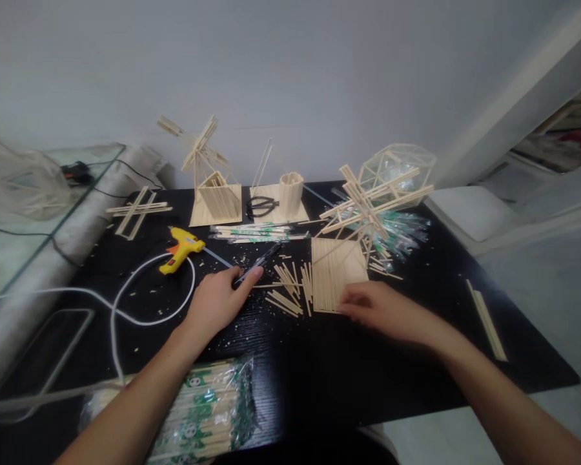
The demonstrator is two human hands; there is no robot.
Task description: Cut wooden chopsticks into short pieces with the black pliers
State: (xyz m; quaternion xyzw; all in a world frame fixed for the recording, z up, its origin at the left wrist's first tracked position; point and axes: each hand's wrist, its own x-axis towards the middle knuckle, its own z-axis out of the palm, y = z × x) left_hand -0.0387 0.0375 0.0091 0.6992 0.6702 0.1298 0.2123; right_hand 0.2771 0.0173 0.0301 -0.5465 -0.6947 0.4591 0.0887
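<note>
My left hand (219,300) is over the table with thumb and forefinger closing around the near end of a slim dark pen-like tool (266,257). Its exact kind is unclear. My right hand (380,309) has curled fingers, their tips at the near edge of a square wooden base (356,263) partly covered by a row of thin sticks (328,274). Whether a stick is between those fingertips is hidden. Short cut sticks (286,290) lie between my hands. Behind the base, a windmill-like stick frame (363,203) spreads its crossed blades.
A yellow glue gun (180,248) with a looping white cord (113,303) lies left. Packaged chopsticks (208,407) are in front, more (259,232) behind. Two stick models (220,197) (290,194) and black-handled scissors (261,206) are at the back. Loose sticks (487,323) lie right.
</note>
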